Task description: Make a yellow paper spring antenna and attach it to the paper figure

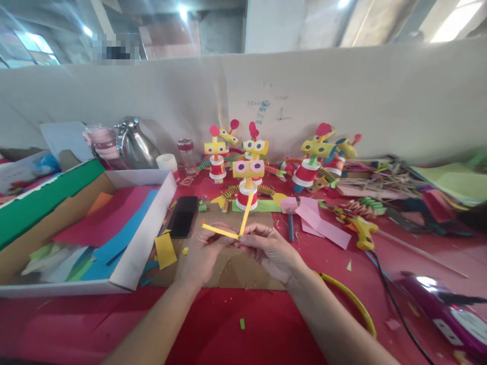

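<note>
Two narrow yellow paper strips [246, 217] meet in a V above the cardboard mat [220, 268]. My left hand [207, 248] pinches near the corner where they join, with one strip lying across its fingers toward the upper left. From the other side my right hand [268, 251] grips the same corner between thumb and fingers. The second strip points up and away, its far end overlapping my view of a paper-cup robot figure [248, 192] with pink-rimmed eyes. Whether the strips are glued at the corner cannot be seen.
More cup robots [217, 167] stand along the wall. At left are an open box [142, 253] of coloured paper and a black phone [184, 217]. To the right lie pink paper [323, 225], a yellow glue gun [363, 233] with its cord, and a purple power strip [445, 304].
</note>
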`<control>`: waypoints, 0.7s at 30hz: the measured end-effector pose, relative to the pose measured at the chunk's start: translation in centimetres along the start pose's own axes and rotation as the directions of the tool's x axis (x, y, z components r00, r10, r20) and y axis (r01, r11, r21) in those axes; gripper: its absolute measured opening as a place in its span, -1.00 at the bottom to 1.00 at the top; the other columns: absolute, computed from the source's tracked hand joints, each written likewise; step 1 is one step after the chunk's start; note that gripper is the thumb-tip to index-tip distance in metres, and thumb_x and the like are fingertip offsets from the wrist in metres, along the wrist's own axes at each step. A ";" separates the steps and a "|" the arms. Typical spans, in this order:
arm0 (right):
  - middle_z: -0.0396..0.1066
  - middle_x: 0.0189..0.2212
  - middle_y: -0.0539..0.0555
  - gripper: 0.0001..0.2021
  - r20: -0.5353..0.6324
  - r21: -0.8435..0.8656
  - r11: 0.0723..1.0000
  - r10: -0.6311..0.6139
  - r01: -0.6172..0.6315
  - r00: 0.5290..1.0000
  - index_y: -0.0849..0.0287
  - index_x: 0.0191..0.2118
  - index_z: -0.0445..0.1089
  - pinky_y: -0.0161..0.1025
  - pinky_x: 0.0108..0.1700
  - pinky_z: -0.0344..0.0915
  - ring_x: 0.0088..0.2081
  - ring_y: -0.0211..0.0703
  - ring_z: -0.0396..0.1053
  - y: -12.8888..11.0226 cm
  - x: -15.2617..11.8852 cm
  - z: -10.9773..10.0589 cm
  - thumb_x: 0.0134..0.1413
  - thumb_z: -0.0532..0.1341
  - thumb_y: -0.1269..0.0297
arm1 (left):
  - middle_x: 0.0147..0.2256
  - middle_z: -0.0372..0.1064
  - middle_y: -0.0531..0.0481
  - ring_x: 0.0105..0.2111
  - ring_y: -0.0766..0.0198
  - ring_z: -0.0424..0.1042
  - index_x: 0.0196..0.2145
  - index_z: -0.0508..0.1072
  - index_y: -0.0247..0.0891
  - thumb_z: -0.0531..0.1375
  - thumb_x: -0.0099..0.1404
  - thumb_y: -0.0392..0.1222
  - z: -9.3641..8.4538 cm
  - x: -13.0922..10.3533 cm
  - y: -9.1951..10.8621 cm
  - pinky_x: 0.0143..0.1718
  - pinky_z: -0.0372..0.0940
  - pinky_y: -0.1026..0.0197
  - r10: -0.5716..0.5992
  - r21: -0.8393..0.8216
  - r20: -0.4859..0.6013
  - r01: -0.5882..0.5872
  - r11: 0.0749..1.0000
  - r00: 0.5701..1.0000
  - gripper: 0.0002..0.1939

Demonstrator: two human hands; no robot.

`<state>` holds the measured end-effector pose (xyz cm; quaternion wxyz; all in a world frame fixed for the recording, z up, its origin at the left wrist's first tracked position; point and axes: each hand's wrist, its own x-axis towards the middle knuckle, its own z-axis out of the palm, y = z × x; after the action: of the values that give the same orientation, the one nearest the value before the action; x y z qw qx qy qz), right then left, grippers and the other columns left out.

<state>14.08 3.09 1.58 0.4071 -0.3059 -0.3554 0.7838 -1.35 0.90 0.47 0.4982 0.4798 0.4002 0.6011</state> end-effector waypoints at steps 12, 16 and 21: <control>0.54 -0.51 0.00 -0.82 -0.063 -0.045 0.998 0.028 -0.031 0.998 0.21 -0.53 0.53 -0.37 -0.25 0.43 -0.45 -0.32 0.48 -0.1 0.3 -0.5 -0.40 0.47 0.37 | -0.48 0.43 0.05 -0.46 0.38 0.43 -0.53 0.50 -0.36 0.40 -0.16 -0.38 -0.3 0.4 -0.6 -0.34 0.35 0.36 -0.387 -0.353 0.002 0.362 0.863 0.922 -0.82; 0.53 -0.53 0.00 -0.80 -0.087 -0.045 0.998 0.033 -0.037 0.996 0.22 -0.54 0.52 -0.36 -0.26 0.42 -0.47 -0.33 0.47 -0.1 0.3 -0.3 -0.44 0.48 0.37 | -0.47 0.45 0.03 -0.46 0.39 0.43 -0.55 0.50 -0.36 0.41 -0.18 -0.37 -0.4 0.5 -0.7 -0.36 0.33 0.37 -0.380 -0.311 0.006 0.363 0.878 0.925 -0.81; 0.52 -0.56 0.00 -0.78 -0.129 -0.097 0.995 0.021 -0.033 0.991 0.23 -0.53 0.54 -0.34 -0.29 0.40 -0.50 -0.32 0.46 0.0 0.3 -0.2 -0.47 0.49 0.34 | -0.50 0.46 0.02 -0.47 0.39 0.42 -0.55 0.51 -0.35 0.41 -0.18 -0.37 -0.7 0.8 -0.9 -0.38 0.31 0.36 -0.402 -0.239 -0.004 0.389 0.890 0.916 -0.82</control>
<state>14.08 3.40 1.38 0.4028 -0.3799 -0.3628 0.7495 -1.90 1.80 -0.38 0.6522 0.3103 0.4291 0.5425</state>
